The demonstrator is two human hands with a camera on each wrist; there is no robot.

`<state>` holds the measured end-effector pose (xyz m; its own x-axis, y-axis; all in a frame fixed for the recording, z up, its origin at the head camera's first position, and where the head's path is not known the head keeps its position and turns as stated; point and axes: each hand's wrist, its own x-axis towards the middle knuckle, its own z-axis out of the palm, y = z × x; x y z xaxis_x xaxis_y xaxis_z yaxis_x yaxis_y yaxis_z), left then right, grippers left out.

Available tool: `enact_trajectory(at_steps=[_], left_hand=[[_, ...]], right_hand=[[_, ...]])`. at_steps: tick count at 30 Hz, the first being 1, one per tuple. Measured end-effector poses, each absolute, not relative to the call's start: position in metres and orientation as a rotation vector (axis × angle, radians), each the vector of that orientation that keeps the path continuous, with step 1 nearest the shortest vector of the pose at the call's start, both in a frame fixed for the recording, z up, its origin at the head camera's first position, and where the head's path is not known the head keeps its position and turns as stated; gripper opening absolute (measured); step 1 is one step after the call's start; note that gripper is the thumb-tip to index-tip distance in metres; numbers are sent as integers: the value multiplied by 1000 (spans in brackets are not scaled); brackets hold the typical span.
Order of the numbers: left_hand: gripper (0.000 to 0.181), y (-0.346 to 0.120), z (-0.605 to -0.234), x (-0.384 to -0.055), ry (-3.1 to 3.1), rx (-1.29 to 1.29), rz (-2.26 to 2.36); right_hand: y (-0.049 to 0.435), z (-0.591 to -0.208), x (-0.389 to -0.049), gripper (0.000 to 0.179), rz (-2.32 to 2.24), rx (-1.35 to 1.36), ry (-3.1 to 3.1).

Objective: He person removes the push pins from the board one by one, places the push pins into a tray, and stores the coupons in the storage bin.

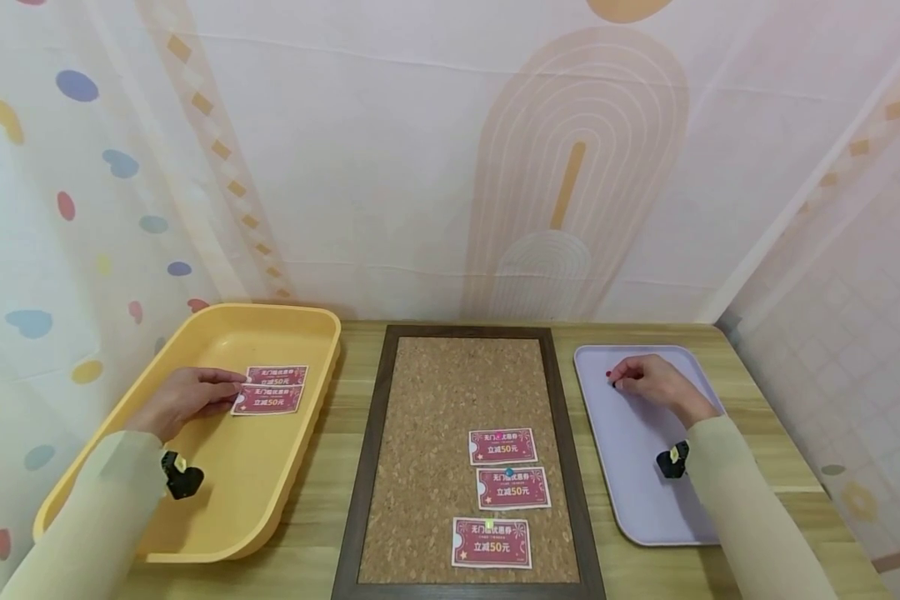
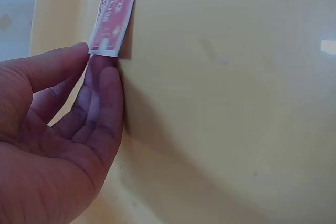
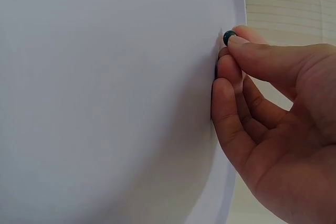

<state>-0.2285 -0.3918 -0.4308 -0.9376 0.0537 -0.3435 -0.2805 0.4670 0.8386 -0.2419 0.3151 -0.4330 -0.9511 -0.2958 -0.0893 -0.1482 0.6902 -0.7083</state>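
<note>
In the head view my left hand (image 1: 191,393) reaches into the yellow tray (image 1: 228,533) and pinches the left end of a red-and-white paper coupon (image 1: 267,400) between thumb and fingers. A second coupon (image 1: 277,372) lies just behind, partly overlapped. The left wrist view shows the coupon's end (image 2: 111,40) at my thumb tip. Over the far left part of the lilac tray (image 1: 630,483), my right hand (image 1: 652,383) pinches a dark green pushpin (image 3: 229,37) between thumb and index finger. A small red pin (image 1: 609,374) shows close by my fingertips.
Between the trays lies a cork board (image 1: 427,467) in a dark wooden frame. Three coupons are on its right side: an upper one (image 1: 502,450) with a pink pin, a middle one (image 1: 513,492) with a blue pin, a lower one (image 1: 491,547) with a yellow-green pin. A curtain (image 1: 390,167) hangs behind.
</note>
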Motion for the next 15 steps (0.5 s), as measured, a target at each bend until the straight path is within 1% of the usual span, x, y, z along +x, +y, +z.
enact_trajectory(at_steps=[5,8,15], left_hand=[[49,-395,-424,-224,2476,-140,1365],[50,-396,-418,-220,2511,-93,1349],[54,-385,-394,-212,2656,-20,1339]], right_hand=[[318,-433,-243,12,-1082,-452,2719],[320,-432,-242,12,-1061,-492,2735],[319,-425,-235,11,-1025,-484,2798]])
